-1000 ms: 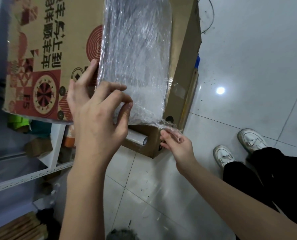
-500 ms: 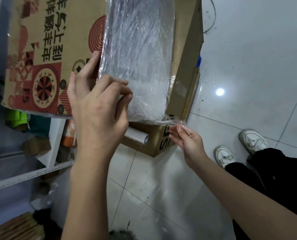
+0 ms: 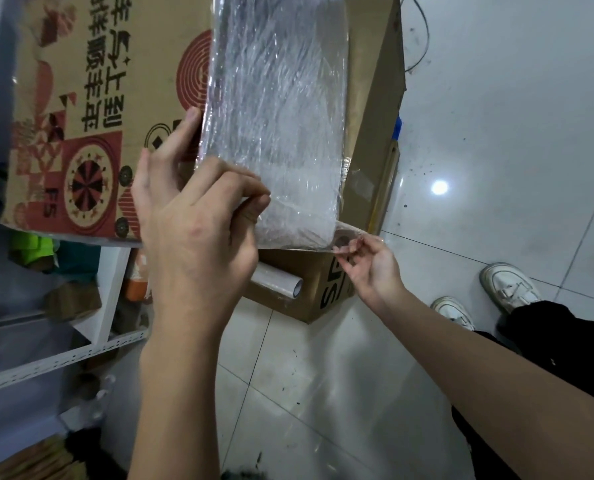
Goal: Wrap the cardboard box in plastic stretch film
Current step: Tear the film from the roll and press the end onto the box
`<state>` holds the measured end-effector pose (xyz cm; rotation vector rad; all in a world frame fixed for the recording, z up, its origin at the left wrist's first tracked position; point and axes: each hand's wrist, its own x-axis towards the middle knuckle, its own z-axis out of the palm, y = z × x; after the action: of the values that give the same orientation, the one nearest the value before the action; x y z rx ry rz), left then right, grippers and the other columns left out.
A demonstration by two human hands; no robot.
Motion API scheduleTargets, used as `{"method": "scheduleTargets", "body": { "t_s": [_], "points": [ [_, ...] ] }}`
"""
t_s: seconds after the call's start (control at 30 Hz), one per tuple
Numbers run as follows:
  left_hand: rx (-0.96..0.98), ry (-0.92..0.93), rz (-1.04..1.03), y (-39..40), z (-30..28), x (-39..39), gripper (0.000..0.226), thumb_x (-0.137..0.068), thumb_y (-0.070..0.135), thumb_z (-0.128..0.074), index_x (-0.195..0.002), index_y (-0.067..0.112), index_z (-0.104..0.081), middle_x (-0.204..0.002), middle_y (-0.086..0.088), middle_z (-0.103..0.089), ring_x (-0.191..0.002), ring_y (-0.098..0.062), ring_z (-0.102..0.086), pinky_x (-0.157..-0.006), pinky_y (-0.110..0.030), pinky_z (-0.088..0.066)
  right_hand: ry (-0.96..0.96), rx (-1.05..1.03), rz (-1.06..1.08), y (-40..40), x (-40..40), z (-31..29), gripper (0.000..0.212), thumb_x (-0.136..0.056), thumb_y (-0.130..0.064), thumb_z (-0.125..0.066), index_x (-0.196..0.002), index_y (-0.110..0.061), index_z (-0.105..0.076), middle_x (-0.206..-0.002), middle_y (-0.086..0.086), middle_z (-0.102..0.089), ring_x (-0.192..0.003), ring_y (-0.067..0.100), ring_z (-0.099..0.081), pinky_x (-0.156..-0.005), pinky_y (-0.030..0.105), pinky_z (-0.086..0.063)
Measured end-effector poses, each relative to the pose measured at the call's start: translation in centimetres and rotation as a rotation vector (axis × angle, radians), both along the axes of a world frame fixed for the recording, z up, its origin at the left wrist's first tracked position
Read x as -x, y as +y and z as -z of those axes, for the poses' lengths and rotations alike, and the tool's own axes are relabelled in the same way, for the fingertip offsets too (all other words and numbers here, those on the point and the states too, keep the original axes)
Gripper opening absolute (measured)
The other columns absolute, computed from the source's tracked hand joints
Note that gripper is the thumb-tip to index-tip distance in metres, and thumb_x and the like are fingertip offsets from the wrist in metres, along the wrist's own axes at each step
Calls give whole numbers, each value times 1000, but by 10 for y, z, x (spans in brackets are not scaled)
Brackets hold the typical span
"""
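Head view: our left hand [image 3: 198,233] pinches the stretch film [image 3: 278,116] against the cardboard box [image 3: 91,109] (index finger straight), while our right hand [image 3: 368,261] pinches the film's lower corner.

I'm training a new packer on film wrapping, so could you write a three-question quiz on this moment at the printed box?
1. True or false: the stretch film covers the whole printed face of the cardboard box.
2. What does the right hand do? A) rests flat on the floor B) pinches the film's lower corner C) grips the spare roll
3. Fill in: the left hand pinches the film's lower ____ edge.

Key: 1 false, only a band of it; 2 B; 3 left.
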<state>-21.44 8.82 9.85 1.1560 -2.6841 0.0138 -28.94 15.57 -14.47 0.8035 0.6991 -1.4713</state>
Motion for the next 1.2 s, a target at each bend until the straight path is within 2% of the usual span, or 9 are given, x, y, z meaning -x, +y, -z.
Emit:
{"method": "scheduleTargets", "body": {
  "t_s": [0.13,0.43,0.5,0.6,0.73,0.83,0.97,1.1,1.2],
  "points": [
    [12,7,-3,-1,1,3,7,-85,10,-62,-84,6,-68,-87,1,-67,-130,-28,-34,-96,-61,-31,-34,-120,43,-23,-1,-6,32,-95,-16,-28,-64,-15,-34,-48,1,-28,-51,14,-23,-55,26,-32],
    [27,5,8,0,2,5,8,-84,13,-65,-85,8,-71,-79,3,-64,-126,-27,-34,-92,-61,-34,22,-197,-27,-46,5,-4,32,-88,-20,-36,-57,-19,-30,-40,-5,-27,-36,11,-22,-36,19,-21],
    [-6,27,4,0,0,8,11,-83,13,-66,-92,9,-71,-81,6,-62,-127,-26,-34,-93,-63,-33,40,-172,-66,-46,7,-5,31,-91,-20,-40,-61,-18,-36,-42,-5,-30,-38,9,-26,-38,19,-27],
    [-105,76,2,0,-7,8,29,-82,16,-64,-110,9,-65,-91,10,-58,-128,-23,-34,-95,-62,-34,44,-111,-92,-35,11,-3,22,-93,-15,-43,-73,-9,-51,-57,1,-44,-53,13,-42,-68,26,-46],
    [-192,97,-34,6,-14,10,52,-81,19,-63,-130,12,-48,-102,8,-57,-133,-17,-29,-102,-57,-31,-67,-21,29,-15,23,5,23,-90,-14,-40,-73,-8,-54,-69,9,-58,-75,24,-58,-89,39,-48],
    [-172,107,-108,7,-15,14,51,-81,12,-66,-128,2,-47,-118,-2,-44,-127,-23,-36,-109,-40,-31,-80,30,30,-9,26,6,25,-86,-17,-40,-63,-13,-45,-63,7,-58,-75,26,-59,-89,43,-47],
    [-207,7,-168,3,-24,11,32,-78,22,-67,-105,5,-63,-131,-15,-36,-128,-13,-29,-110,-15,-22,-85,65,-9,-15,27,2,32,-88,-30,-41,-60,-16,-40,-58,4,-54,-64,22,-55,-84,38,-46],
    [-174,-26,-147,1,-26,9,16,-78,23,-65,-84,8,-68,-128,-14,-43,-126,-14,-33,-104,-21,-29,-10,-5,-67,-24,27,-2,26,-96,-30,-47,-76,-14,-51,-60,1,-55,-61,17,-53,-70,34,-50],
    [-150,44,-177,5,-18,15,17,-82,22,-63,-82,6,-65,-136,-15,-42,-133,-26,-33,-108,-43,-32,92,-67,-99,-29,26,-3,20,-97,-28,-48,-86,-13,-54,-66,1,-55,-65,16,-55,-68,35,-52]
  ]
}}
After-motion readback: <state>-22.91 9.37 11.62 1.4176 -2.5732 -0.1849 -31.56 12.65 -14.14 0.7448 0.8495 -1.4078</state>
